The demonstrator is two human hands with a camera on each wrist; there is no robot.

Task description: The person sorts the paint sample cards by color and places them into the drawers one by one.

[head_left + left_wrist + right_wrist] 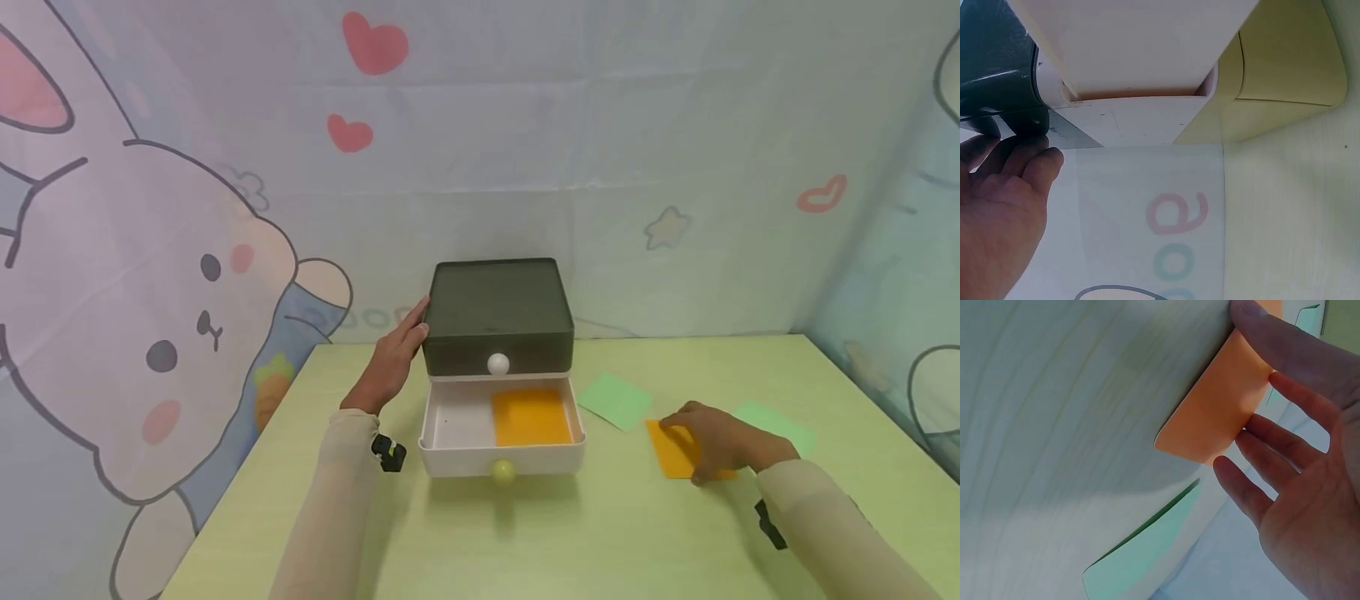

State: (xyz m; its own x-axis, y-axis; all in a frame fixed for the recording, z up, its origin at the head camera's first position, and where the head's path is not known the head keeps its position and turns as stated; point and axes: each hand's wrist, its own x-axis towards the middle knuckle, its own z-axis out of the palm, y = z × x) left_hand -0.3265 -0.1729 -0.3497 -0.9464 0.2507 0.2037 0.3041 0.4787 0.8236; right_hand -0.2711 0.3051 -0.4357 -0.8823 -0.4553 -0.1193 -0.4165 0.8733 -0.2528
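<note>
A small desktop drawer unit (495, 300) with a dark green top stands at the middle of the table. Its white lower drawer (465, 462) is pulled out, with a yellow-green knob, and an orange card (531, 417) lies in its right half. My left hand (388, 362) rests on the unit's left side, fingers extended along the dark part. To the right, my right hand (720, 437) spans another orange card (670, 450) on the table. In the right wrist view, thumb and fingers hold opposite edges of this card (1210, 400).
Between the unit and my right hand lies a light green card (617, 401). Another green card (776, 423) is partly behind my right wrist. The unit's upper drawer has a white knob (498, 364) and is closed. A printed cloth (487, 192) hangs behind the table.
</note>
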